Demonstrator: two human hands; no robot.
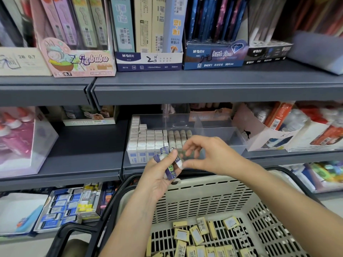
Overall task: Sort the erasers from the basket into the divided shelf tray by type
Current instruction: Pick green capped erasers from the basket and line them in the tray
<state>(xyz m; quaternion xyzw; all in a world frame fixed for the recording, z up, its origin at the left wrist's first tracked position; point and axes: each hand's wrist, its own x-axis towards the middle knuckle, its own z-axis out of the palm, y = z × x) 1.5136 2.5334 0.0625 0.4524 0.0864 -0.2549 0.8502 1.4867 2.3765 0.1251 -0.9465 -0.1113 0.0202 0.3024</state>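
My left hand (pixel 157 179) grips a bunch of erasers in dark blue sleeves (pixel 169 164), held just in front of the clear divided tray (pixel 219 132) on the middle shelf. My right hand (pixel 207 156) pinches the white end of one eraser (pixel 179 162) from that bunch. The tray's left compartments hold rows of white erasers (pixel 146 141) standing on end; its right compartments show bare plastic. Below, the beige basket (pixel 204 193) holds several erasers in yellow sleeves (pixel 196 236) on its floor.
The basket's black handle (pixel 78 232) loops at lower left. Pencil-lead boxes (pixel 148 60) line the upper shelf. A pink-white display box (pixel 259 134) stands right of the tray, a clear box (pixel 24 141) far left. More erasers (pixel 61 208) lie on the lower shelf.
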